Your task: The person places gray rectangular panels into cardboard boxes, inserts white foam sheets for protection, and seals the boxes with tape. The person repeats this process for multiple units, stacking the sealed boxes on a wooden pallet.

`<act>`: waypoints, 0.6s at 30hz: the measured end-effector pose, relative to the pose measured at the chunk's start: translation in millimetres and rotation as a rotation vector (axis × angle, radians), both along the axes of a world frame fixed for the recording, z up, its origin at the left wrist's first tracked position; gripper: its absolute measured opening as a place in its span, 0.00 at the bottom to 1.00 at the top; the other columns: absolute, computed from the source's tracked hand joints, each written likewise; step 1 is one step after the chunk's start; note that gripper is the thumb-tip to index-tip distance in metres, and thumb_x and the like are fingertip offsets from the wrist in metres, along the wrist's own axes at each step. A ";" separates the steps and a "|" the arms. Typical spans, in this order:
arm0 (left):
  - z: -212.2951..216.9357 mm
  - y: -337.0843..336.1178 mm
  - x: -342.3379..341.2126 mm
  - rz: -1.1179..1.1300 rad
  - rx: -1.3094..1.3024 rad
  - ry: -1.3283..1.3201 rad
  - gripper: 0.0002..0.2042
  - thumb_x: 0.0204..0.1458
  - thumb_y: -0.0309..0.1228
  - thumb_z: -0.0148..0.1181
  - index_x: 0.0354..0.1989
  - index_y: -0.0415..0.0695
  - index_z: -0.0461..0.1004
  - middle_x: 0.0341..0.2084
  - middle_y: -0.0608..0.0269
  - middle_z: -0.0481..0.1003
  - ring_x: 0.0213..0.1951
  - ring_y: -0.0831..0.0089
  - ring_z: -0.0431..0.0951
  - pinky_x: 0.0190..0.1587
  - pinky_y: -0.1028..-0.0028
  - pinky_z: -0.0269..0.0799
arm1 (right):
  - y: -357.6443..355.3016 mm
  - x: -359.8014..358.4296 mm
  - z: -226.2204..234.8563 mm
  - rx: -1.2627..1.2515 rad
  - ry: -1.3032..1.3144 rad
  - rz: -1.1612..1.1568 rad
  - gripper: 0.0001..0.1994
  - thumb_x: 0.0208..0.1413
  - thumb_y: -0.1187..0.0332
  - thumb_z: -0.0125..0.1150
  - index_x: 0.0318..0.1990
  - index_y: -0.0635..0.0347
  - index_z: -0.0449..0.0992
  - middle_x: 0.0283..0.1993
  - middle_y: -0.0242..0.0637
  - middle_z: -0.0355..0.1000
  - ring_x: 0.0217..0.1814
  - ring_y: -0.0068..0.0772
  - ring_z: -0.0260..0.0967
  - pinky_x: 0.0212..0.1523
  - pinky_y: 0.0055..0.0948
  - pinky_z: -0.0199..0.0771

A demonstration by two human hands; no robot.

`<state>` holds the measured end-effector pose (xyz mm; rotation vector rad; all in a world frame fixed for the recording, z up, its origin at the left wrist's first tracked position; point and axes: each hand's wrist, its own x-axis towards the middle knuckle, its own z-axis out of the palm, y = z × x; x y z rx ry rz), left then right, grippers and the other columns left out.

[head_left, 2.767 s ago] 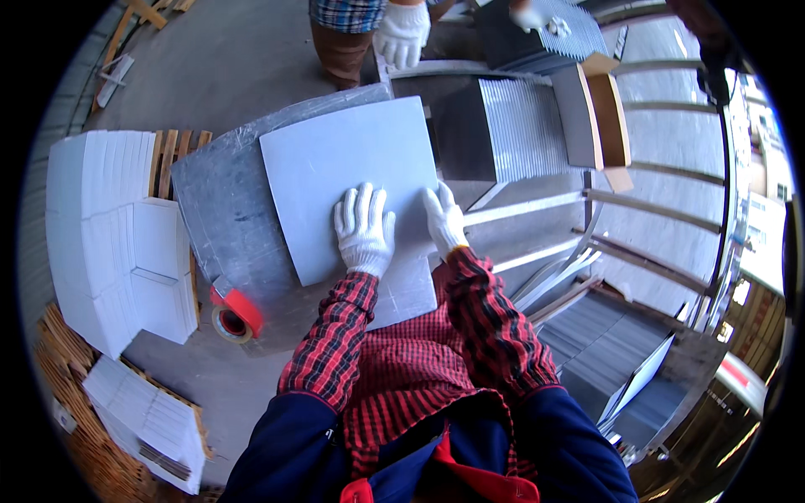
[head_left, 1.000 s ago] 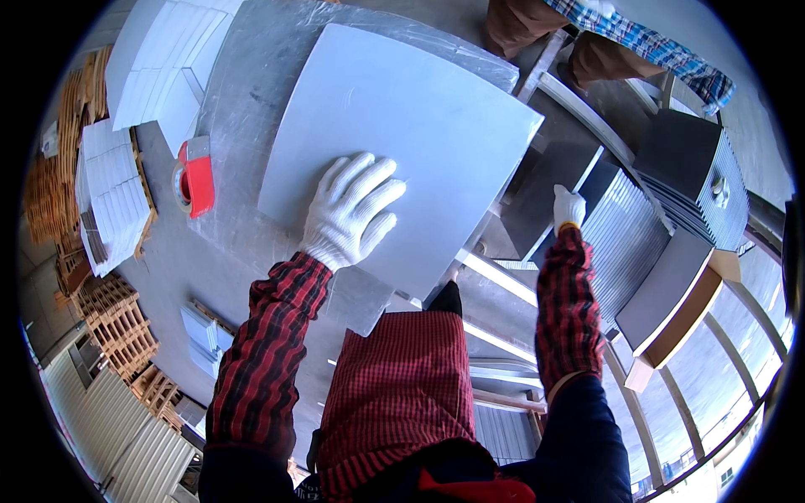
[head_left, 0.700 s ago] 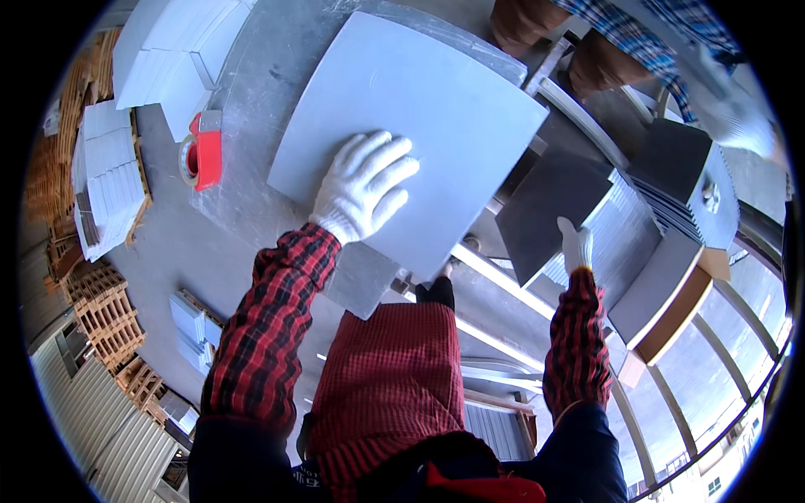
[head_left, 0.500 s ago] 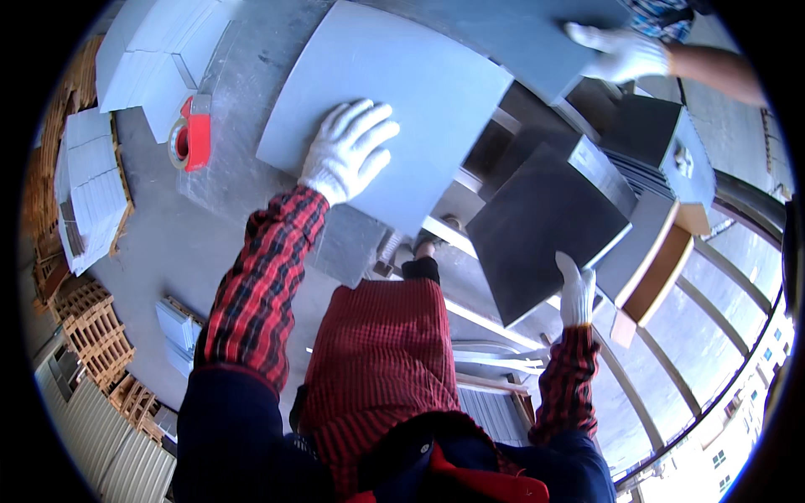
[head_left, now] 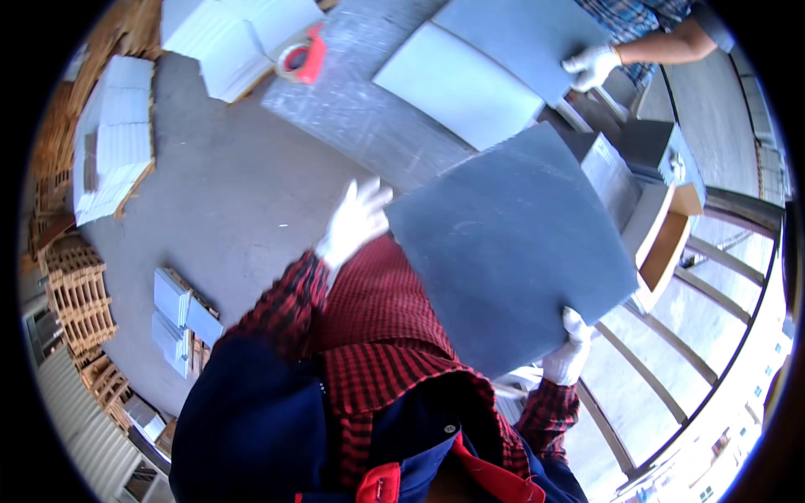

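From the head view, looking down: a person in a red-and-black checked apron point(head_left: 377, 298) stands at the near side of a scuffed grey counter point(head_left: 335, 109), the landmark here. A square dark grey panel point(head_left: 511, 243) is held between the counter and the person's body, slightly right, overlapping the counter's near edge in the view.

The right hand point(head_left: 568, 346) grips the panel's edge farthest from the counter, thumb on the upper face, fingers hidden below; the pinch probably lets one hand carry the sheet. The left hand point(head_left: 356, 222) has its fingers spread, gripping nothing, just beside the panel's left corner on the near side of the counter; whether a fingertip touches is too blurred to tell. It seems placed there to steady that loose corner.

On the counter lies a pale panel point(head_left: 461, 88), flat, presumably so that the top supports it. At the counter's far right, a co-worker's gloved hand point(head_left: 593, 67) holds the edge of another grey panel point(head_left: 528, 33), which overlaps the pale one.

A red tape dispenser point(head_left: 309, 57) sits at the counter's left edge, likely to stay within reach yet off the panels. Right of the counter are dark stacked panels point(head_left: 616, 180) and a cardboard box point(head_left: 658, 251); left of it, white stacked sheets point(head_left: 117, 138) on the floor side.
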<state>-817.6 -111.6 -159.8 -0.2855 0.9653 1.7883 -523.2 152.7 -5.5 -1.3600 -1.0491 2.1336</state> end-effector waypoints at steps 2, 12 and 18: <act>28.5 -46.1 30.0 0.070 0.155 -0.184 0.40 0.63 0.65 0.34 0.75 0.48 0.48 0.71 0.55 0.55 0.70 0.57 0.57 0.70 0.55 0.53 | -30.1 -36.4 -18.9 -0.074 0.073 0.044 0.30 0.48 0.67 0.70 0.59 0.67 0.69 0.53 0.42 0.73 0.54 0.38 0.72 0.58 0.38 0.73; 98.1 -99.4 36.4 0.694 -0.039 -0.038 0.27 0.66 0.46 0.52 0.64 0.38 0.63 0.58 0.50 0.70 0.60 0.57 0.70 0.60 0.57 0.69 | -154.4 -160.2 -130.9 -0.654 0.307 0.229 0.19 0.52 0.72 0.68 0.52 0.61 0.75 0.50 0.37 0.75 0.53 0.39 0.72 0.57 0.40 0.74; 82.4 -90.3 34.6 0.707 0.141 -0.126 0.28 0.66 0.46 0.51 0.65 0.37 0.61 0.61 0.50 0.68 0.62 0.55 0.69 0.63 0.53 0.66 | -145.9 -181.4 -166.3 -0.776 0.203 0.326 0.17 0.55 0.70 0.66 0.52 0.63 0.75 0.49 0.38 0.76 0.49 0.39 0.75 0.53 0.40 0.77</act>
